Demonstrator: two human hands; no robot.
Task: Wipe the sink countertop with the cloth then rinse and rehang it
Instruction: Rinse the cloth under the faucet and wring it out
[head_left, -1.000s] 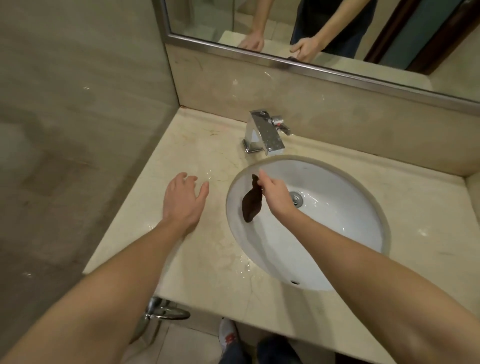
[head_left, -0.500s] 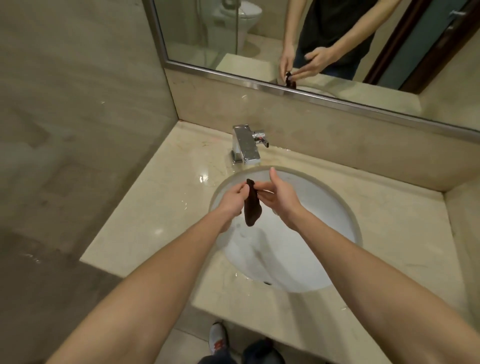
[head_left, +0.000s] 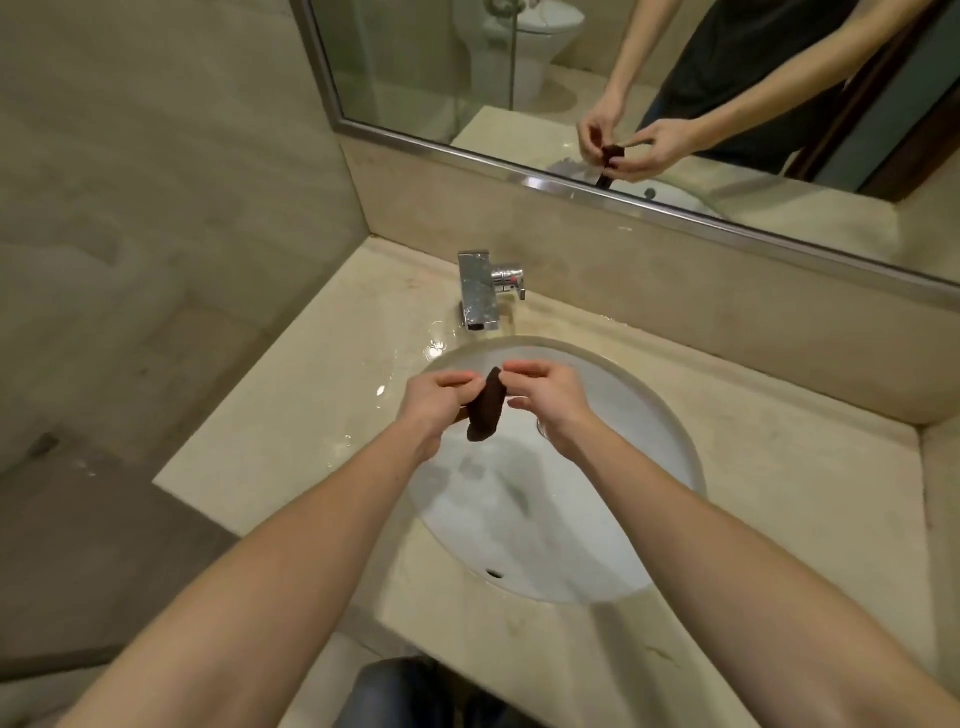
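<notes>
1. Since a second before: the left hand (head_left: 434, 402) had left the desk (head_left: 291, 415) and joined the right hand (head_left: 550, 402) over the basin; the view had tipped up, showing more mirror (head_left: 519, 78).
2. Grip: both hands pinched the cloth (head_left: 487, 405) at its upper end, left fingertips on one side, right thumb and forefinger on the other. The rest hung free.
3. Cloth: small, dark brown, bunched into a narrow limp strip, held above the sink (head_left: 670, 431), touching nothing below. Looked damp; could not confirm.
4. Step, as judged: between wiping and rinsing, or opening the cloth out. Water patches lay on the desk near the faucet (head_left: 480, 291).
5. No water ran from the spout. Next move likely called for one hand to free itself for the lever while the other kept the cloth under the spout.
</notes>
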